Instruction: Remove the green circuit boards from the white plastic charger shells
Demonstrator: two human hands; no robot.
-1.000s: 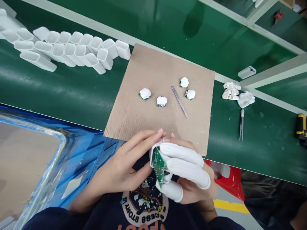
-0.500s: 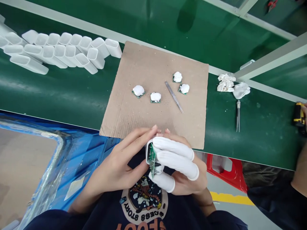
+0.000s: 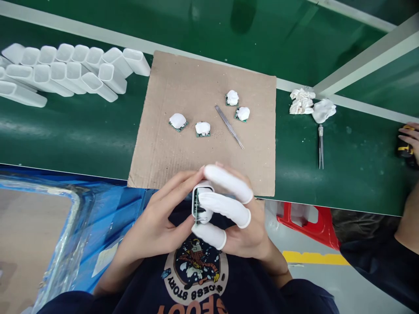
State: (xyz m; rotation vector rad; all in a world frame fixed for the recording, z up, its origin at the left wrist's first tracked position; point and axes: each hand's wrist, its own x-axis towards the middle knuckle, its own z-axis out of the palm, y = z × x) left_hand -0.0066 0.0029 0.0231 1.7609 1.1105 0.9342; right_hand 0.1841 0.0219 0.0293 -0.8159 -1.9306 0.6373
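- The left hand (image 3: 159, 218) has its grip closed around the white casing (image 3: 194, 204), with the fingers along the far side and the thumb on the near side.
- The casing is in front of the chest, just off the near edge of the cardboard sheet (image 3: 170, 163), and its mouth is turned toward the camera.
- The green board (image 3: 197, 206) stands edge-on in this mouth, close to the left wall; how deep it reaches inside, I cannot tell.
- The right hand (image 3: 247, 235) wears white finger covers (image 3: 225, 209). Its grip is nearly closed on the board, between thumb and middle finger, while the upper covered finger is blurred and looks lifted.
- For good work here, I think the board should be parallel to the casing wall, because a tilted corner could scrape or jam on the rim.
- The push is better slow and even, with covered fingertips on the edge and not on the small parts.
- The left grip should be steady but light, so that the thin-looking wall is not squeezed inward.
- The tweezers (image 3: 229, 126) lie on the cardboard near four capped boards (image 3: 203, 128), well apart from both hands.
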